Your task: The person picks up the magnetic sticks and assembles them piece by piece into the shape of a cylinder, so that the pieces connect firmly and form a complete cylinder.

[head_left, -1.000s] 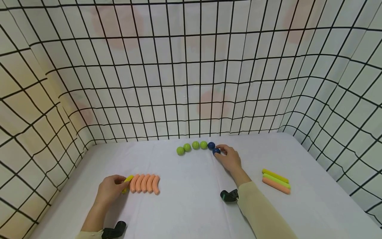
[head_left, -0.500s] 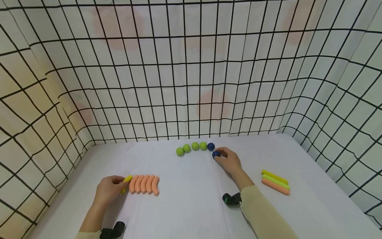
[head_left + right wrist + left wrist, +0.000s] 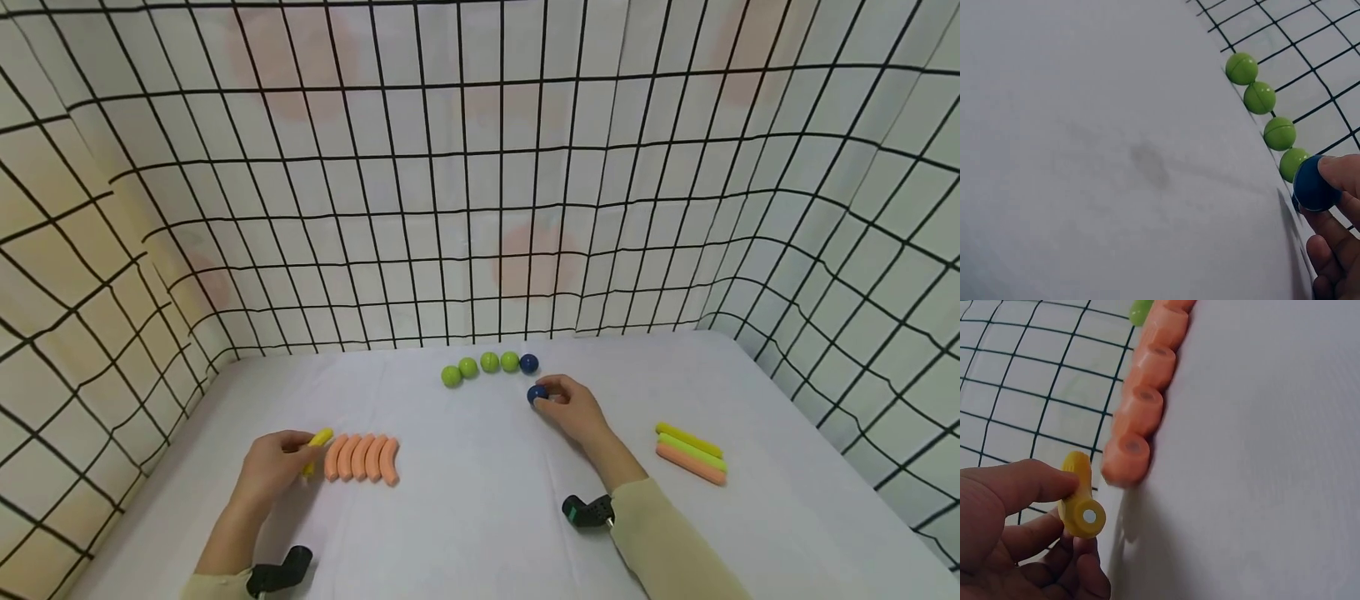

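My left hand [image 3: 272, 468] pinches a yellow curved piece [image 3: 1082, 515] between thumb and fingers; a pale round spot shows on its end. Right beside it, a row of several curved salmon-pink pieces [image 3: 362, 457] lies side by side on the white cloth. Farther back, my right hand [image 3: 579, 415] holds a dark blue ball [image 3: 536, 393] by its fingertips. Behind that hand a second blue ball [image 3: 528, 363] closes the right end of a row of several green balls [image 3: 490, 362]. In the right wrist view the held ball overlaps the nearest green one.
On the right lie three straight sticks side by side: yellow [image 3: 688, 439], yellow-green [image 3: 697, 455] and salmon-pink [image 3: 691, 465]. A black wire grid [image 3: 480, 208] surrounds the white-covered table [image 3: 465, 517] at the back and sides, just behind the balls.
My right hand has drawn its blue ball toward me and slightly left, away from the other blue ball. The left hand keeps the yellow piece in almost the same spot.
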Available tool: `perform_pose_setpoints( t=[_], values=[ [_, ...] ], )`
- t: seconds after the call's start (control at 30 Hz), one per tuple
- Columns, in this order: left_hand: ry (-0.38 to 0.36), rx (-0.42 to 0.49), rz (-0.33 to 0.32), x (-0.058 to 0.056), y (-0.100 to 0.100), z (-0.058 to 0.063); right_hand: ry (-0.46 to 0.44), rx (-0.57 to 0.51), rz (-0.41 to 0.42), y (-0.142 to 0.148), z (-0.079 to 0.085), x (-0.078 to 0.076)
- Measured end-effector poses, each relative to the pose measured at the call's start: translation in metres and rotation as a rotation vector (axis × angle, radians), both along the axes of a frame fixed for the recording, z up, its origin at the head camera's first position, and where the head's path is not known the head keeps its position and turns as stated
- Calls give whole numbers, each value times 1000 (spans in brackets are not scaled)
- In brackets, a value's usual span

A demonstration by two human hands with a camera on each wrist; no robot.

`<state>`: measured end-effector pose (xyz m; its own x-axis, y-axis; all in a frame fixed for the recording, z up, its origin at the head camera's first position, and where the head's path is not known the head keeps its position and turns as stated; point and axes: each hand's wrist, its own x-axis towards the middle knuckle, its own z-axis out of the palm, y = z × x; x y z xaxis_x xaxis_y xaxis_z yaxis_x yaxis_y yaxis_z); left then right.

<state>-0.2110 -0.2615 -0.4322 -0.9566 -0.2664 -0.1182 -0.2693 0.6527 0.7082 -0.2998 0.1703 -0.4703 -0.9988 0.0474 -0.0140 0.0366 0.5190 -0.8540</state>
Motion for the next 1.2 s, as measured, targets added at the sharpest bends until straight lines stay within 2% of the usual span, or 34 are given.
perform_pose_setpoints(
  t=[0.23,0.43,0.67,0.9,1.2],
  values=[
    [24,46,-30,-5,15,12,11,-43,4,-3,2,7],
    [63,78,-98,-14,35,23,12,-30,3,-6,3,12],
    [83,75,-188,-26,69,34,18,-27,-1,-7,2,14],
    [106,129,-249,-38,102,37,17,-10,6,-8,1,20],
    [86,209,-307,-46,135,33,33,22,35,-11,2,24]
  ],
)
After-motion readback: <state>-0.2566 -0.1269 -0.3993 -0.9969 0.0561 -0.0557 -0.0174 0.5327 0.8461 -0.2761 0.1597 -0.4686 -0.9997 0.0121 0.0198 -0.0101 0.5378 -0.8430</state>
